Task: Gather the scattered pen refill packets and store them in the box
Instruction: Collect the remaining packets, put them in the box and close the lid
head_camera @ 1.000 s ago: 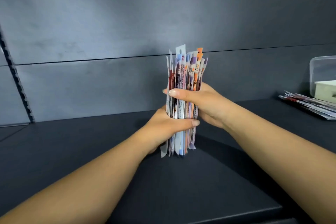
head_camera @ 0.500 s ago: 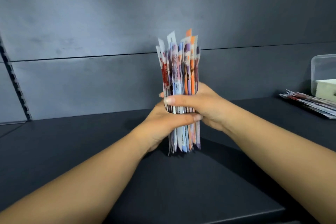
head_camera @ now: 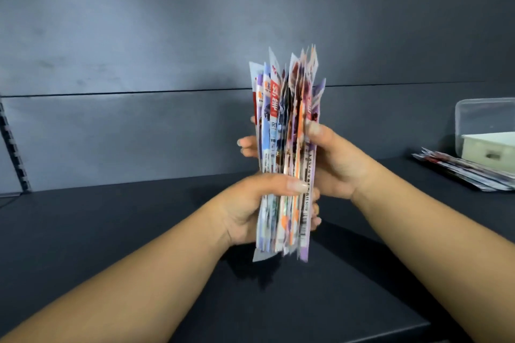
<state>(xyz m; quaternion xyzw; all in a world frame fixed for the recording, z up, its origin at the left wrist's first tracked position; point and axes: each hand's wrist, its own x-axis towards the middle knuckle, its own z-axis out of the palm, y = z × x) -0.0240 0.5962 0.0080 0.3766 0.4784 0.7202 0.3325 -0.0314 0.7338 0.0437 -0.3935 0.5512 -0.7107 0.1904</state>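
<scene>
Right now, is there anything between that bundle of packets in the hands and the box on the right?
Nothing visible stands in the way. The bundle is held above the dark shelf; the box sits far right, with a loose pile of packets lying in front of it.

Upright bundle of refill packets point(head_camera: 287, 147), centre of frame: red packet point(head_camera: 274, 100) shows white Chinese characters, lower one reads "笔"; "R1" printed just below. Barcode point(head_camera: 304, 227) on purple packet, lower right edge. Remaining print blurred.
</scene>
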